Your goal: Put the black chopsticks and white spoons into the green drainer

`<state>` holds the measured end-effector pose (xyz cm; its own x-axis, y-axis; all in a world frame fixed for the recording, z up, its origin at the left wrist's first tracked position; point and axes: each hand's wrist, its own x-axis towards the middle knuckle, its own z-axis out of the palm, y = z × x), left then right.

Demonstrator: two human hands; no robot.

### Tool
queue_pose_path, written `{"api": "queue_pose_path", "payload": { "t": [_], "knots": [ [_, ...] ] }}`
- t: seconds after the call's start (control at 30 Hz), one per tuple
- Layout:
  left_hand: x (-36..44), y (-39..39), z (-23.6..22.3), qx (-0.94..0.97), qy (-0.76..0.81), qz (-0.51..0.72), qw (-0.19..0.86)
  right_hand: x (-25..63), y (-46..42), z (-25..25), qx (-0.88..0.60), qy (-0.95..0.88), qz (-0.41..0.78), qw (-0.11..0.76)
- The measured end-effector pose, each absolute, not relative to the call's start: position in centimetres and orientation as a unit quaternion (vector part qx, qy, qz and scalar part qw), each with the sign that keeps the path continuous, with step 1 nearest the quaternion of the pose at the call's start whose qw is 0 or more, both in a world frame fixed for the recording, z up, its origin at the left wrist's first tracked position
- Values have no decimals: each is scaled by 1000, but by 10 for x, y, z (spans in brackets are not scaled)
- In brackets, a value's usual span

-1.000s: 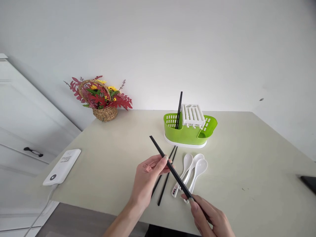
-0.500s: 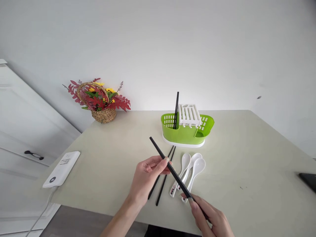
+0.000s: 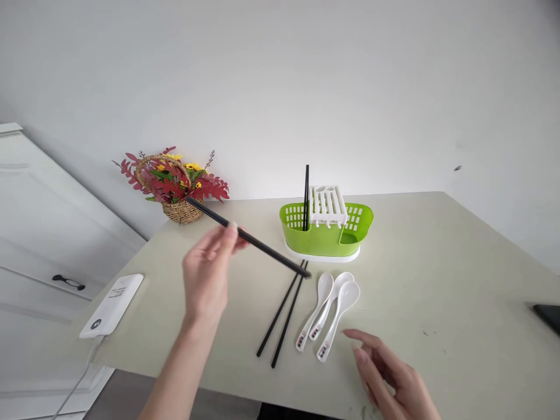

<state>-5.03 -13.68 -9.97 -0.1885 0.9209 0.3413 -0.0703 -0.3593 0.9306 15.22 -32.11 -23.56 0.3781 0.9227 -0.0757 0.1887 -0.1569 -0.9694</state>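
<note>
Grey-green, the table [image 3: 415, 262] stands against a pale wall [image 3: 271, 87], with a white cabinet [image 3: 39, 210] at left. A white device [image 3: 112, 306] lies near its left edge, a dark object [image 3: 549, 318] at the far right.

Half a second ago both hands had the held chopsticks [image 3: 271, 252]; now the left hand [image 3: 207, 262] alone pinches them, raised and further left. The right hand [image 3: 394, 373] has released them, its grip empty, fingers loosely curled near the spoons [image 3: 347, 294].

Upright chopsticks [image 3: 307, 192] stand in the left compartment of the green caddy [image 3: 324, 240], beside its white rack [image 3: 324, 219]. Before it lie two loose chopsticks [image 3: 290, 314] and three white spoons. Red leaves and yellow flowers fill the wicker basket [image 3: 181, 212].
</note>
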Motion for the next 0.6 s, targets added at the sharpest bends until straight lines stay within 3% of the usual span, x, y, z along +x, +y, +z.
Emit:
{"api": "queue_pose_path", "payload": {
  "t": [0.13, 0.23, 0.6],
  "knots": [
    [-32, -100, -61, 540, 352, 724, 244, 180, -325, -255, -714, -376, 341, 482],
    [-8, -66, -54, 585, 326, 714, 204, 186, -326, -265, -718, -372, 331, 485],
    [40, 40, -126, 728, 387, 505, 255, 176, -320, -265, -719, -420, 262, 487]
  ]
}}
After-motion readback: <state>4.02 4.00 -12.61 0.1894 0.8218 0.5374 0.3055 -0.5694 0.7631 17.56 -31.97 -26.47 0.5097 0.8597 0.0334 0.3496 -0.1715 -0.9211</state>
